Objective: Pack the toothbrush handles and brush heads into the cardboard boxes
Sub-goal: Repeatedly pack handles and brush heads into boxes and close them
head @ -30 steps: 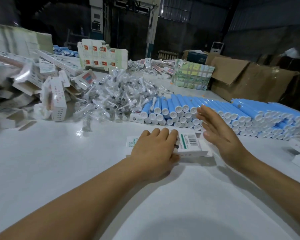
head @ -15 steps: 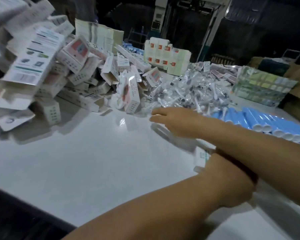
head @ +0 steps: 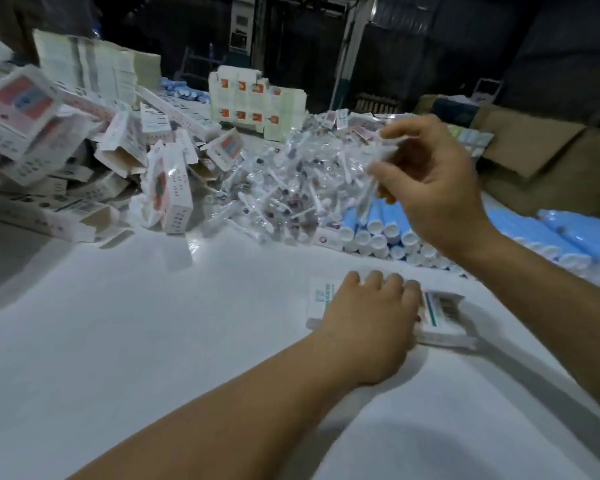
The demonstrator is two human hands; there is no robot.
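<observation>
My left hand (head: 371,320) rests on a flat white cardboard box (head: 440,317) lying on the white table, fingers curled over its top. My right hand (head: 430,188) is raised above the table and pinches clear-wrapped brush heads (head: 378,157) between thumb and fingers. Just behind lies the heap of wrapped brush heads (head: 284,188). Blue toothbrush handles with white caps (head: 378,233) lie stacked in rows to the right of the heap, partly hidden by my right wrist.
A jumble of opened white cardboard boxes (head: 84,150) fills the left side. Stacks of flat printed cartons (head: 257,102) stand at the back. Brown cardboard cartons (head: 541,164) sit at the far right. The white table (head: 118,341) stretches in front.
My right hand reached left to the brush-head heap and has come up holding wrapped brush heads. My left hand has stayed on the box. The camera swung left, then back.
</observation>
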